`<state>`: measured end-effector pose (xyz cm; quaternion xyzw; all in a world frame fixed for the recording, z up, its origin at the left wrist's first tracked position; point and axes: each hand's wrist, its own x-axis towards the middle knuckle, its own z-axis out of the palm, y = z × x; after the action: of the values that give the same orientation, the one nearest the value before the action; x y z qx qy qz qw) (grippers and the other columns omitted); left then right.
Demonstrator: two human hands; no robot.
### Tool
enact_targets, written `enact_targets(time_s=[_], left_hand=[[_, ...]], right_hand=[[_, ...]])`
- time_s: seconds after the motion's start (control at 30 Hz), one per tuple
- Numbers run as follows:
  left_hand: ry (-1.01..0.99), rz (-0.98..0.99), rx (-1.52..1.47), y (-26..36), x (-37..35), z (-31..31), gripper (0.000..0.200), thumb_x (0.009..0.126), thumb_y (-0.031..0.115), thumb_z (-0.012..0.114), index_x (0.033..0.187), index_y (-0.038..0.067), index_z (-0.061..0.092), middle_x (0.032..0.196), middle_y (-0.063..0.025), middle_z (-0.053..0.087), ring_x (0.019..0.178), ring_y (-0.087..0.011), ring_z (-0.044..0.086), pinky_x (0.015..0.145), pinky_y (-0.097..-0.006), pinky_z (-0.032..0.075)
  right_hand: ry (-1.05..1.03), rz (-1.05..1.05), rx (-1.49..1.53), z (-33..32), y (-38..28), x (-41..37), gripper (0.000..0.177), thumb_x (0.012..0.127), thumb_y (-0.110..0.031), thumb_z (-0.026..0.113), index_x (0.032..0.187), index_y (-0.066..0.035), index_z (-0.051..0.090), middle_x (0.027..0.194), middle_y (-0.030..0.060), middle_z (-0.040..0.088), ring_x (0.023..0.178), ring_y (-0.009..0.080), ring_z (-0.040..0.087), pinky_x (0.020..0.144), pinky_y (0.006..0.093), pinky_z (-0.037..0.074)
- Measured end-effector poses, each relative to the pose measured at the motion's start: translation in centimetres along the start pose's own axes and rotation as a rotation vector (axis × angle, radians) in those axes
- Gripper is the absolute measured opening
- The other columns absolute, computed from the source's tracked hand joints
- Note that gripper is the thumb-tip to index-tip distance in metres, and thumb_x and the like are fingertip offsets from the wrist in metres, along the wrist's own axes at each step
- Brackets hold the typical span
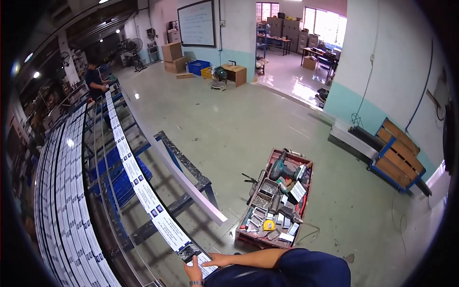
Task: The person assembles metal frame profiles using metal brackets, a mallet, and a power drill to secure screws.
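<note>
A long, narrow profile covered in white printed film (142, 187) runs from the lower middle toward the far left, across a blue metal frame. At its near end my left hand (193, 272) grips the edge, thumb on top and a watch at the wrist. My right hand (217, 260) comes in from the right and closes on the same end, its fingers partly hidden under my arm's side. Just ahead of both hands, a dark patch (189, 251) shows across the film. Beside it, a plain pale profile (191, 189) lies on the frame.
Many film-covered profiles (67, 201) lie side by side at left. A person (95, 81) stands at the strip's far end. A red-rimmed tool cart (306, 191) holding a drill (279, 167) and a yellow tape measure (268, 225) stands to my right. Farther right is a blue-framed trolley (399, 155).
</note>
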<state>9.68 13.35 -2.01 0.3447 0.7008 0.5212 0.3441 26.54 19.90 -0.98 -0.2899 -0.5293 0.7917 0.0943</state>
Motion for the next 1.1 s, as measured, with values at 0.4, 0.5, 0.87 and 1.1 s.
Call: enact_targets(time_s=[0.4,0.5,0.87,1.1], left_hand=[[-0.002,-0.082,-0.010,2.6,-1.0,0.1,0.044,0.082,0.018,0.084,0.117,0.000,0.064,0.102,-0.0096,0.074,0.091,-0.0169,0.069,0.081,-0.0335,0.056],[-0.020,-0.145,0.004,4.7,-1.3,-0.5,0.043,0.084,0.021,0.082,0.117,0.000,0.065,0.104,-0.0098,0.075,0.092,-0.0169,0.070,0.081,-0.0336,0.056],[-0.137,-0.374,-0.313,1.5,-1.0,0.5,0.040,0.093,0.028,0.073,0.121,0.000,0.066,0.108,-0.0091,0.073,0.095,-0.0174,0.070,0.082,-0.0345,0.056],[-0.267,-0.562,-0.686,-0.3,-2.2,2.0,0.040,0.103,0.034,0.057,0.127,0.001,0.059,0.108,-0.0117,0.072,0.092,-0.0231,0.072,0.078,-0.0390,0.060]], right_hand=[[0.159,0.263,0.079,1.3,-4.1,-2.0,0.074,0.081,-0.038,0.085,0.134,0.005,0.055,0.117,0.0124,0.070,0.103,0.0187,0.067,0.088,0.0323,0.054],[0.180,0.223,-0.041,1.5,-3.8,-1.5,0.068,0.082,-0.038,0.084,0.129,0.004,0.058,0.108,0.0109,0.071,0.089,0.0156,0.069,0.069,0.0297,0.056],[0.354,0.227,-0.391,2.1,-6.8,-3.8,0.084,0.071,-0.054,0.086,0.118,0.009,0.058,0.100,0.0182,0.072,0.078,0.0189,0.071,0.061,0.0308,0.057],[0.369,0.242,-0.714,2.2,-7.9,-5.5,0.092,0.071,-0.062,0.079,0.118,0.014,0.058,0.106,0.0284,0.071,0.102,0.0371,0.070,0.090,0.0402,0.055]])
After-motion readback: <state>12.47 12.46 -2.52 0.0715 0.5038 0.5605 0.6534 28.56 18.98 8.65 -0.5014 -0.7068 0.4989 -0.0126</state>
